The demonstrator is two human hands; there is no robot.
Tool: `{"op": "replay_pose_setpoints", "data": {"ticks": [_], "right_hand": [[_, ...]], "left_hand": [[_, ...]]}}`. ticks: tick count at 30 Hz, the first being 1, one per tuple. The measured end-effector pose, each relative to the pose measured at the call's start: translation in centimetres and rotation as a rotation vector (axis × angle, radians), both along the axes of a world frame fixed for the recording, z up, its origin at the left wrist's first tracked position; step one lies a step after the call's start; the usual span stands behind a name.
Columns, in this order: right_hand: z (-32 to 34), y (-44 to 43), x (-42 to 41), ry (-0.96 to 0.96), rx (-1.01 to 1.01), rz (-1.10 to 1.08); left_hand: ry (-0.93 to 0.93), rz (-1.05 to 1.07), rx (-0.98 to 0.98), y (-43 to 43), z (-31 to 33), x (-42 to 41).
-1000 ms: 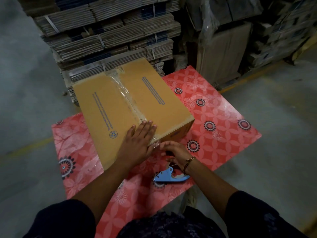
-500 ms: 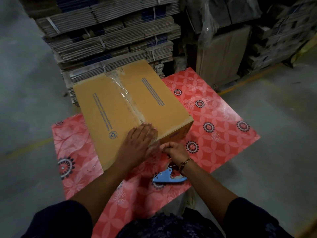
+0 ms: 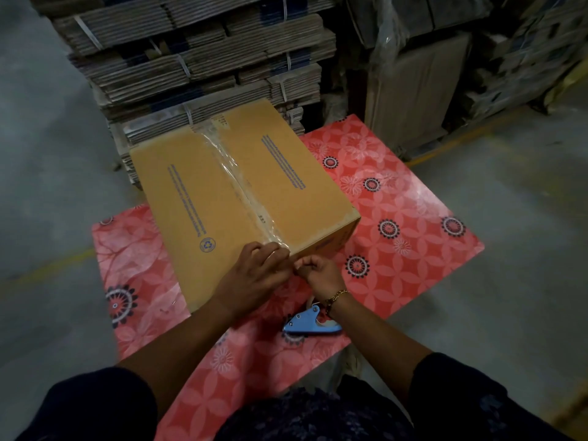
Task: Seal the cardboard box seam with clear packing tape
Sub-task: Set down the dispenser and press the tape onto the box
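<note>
A brown cardboard box (image 3: 203, 198) lies on a table with a red flowered cover (image 3: 397, 218). A strip of clear packing tape (image 3: 235, 183) runs along its middle seam from the far edge to the near edge. My left hand (image 3: 254, 278) rests at the box's near edge, fingers curled over the tape's end. My right hand (image 3: 318, 273) is right beside it, fingers pinched on the tape end at the box's front face. A blue tape dispenser (image 3: 310, 323) lies on the table under my right wrist.
Strapped bundles of flattened cardboard (image 3: 197, 62) are stacked behind the box. More cartons and wrapped stacks (image 3: 445, 74) stand at the back right. Grey concrete floor (image 3: 525, 249) with yellow lines surrounds the table.
My left hand slid back from flat on the box top to its near edge and curled its fingers. My right hand closed into a pinch next to it.
</note>
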State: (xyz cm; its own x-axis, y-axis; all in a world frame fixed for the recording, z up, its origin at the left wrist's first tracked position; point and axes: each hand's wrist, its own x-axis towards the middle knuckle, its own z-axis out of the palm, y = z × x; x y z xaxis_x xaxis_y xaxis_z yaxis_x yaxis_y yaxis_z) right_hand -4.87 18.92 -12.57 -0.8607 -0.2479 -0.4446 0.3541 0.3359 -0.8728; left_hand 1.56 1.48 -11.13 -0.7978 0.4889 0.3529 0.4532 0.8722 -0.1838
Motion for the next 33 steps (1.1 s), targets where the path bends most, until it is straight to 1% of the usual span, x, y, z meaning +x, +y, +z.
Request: {"op": "replay_pose_setpoints", "data": {"ticks": [3, 6, 14, 18, 21, 22, 23, 25, 27, 28, 29, 30, 33], "right_hand": [[-0.5, -0.6, 0.1, 0.067, 0.042, -0.032], [-1.2, -0.8, 0.1, 0.092, 0.054, -0.052], [-1.8, -0.9, 0.5, 0.192, 0.156, -0.044], [-1.2, -0.7, 0.1, 0.221, 0.211, 0.026], [-1.0, 0.5, -1.1, 0.148, 0.381, 0.170], [-0.7, 1.3, -1.5, 0.170, 0.453, 0.231], [-0.3, 2.3, -1.8, 0.244, 0.500, 0.286], [1.2, 3.8, -2.6, 0.531, 0.513, 0.391], [3.1, 4.5, -3.4, 0.860, 0.533, 0.516], [3.8, 4.4, -4.1, 0.986, 0.539, 0.568], [4.5, 4.2, -4.8, 1.075, 0.538, 0.628], [4.9, 3.8, -5.6, 1.125, 0.539, 0.707], [4.9, 2.2, -7.2, 1.165, 0.590, 0.982]], "left_hand": [[-0.028, 0.037, 0.019, 0.1, 0.0, -0.1], [-0.068, 0.053, 0.035, 0.1, 0.0, -0.1], [-0.230, 0.111, -0.016, 0.5, 1.0, -0.4], [-0.283, 0.128, -0.020, 0.8, 1.7, -0.3], [-0.293, 0.142, 0.054, 0.7, 1.8, 0.0], [-0.293, 0.157, 0.099, 0.7, 1.9, 0.1], [-0.296, 0.196, 0.152, 0.8, 2.0, 0.3], [-0.270, 0.366, 0.258, 1.2, 2.1, 0.6], [-0.268, 0.583, 0.276, 1.8, 1.8, 0.7], [-0.301, 0.656, 0.249, 2.1, 1.5, 0.7], [-0.337, 0.694, 0.212, 2.3, 1.1, 0.8], [-0.366, 0.706, 0.175, 2.3, 0.7, 0.7], [-0.421, 0.727, 0.110, 2.2, 0.3, 0.4]]}}
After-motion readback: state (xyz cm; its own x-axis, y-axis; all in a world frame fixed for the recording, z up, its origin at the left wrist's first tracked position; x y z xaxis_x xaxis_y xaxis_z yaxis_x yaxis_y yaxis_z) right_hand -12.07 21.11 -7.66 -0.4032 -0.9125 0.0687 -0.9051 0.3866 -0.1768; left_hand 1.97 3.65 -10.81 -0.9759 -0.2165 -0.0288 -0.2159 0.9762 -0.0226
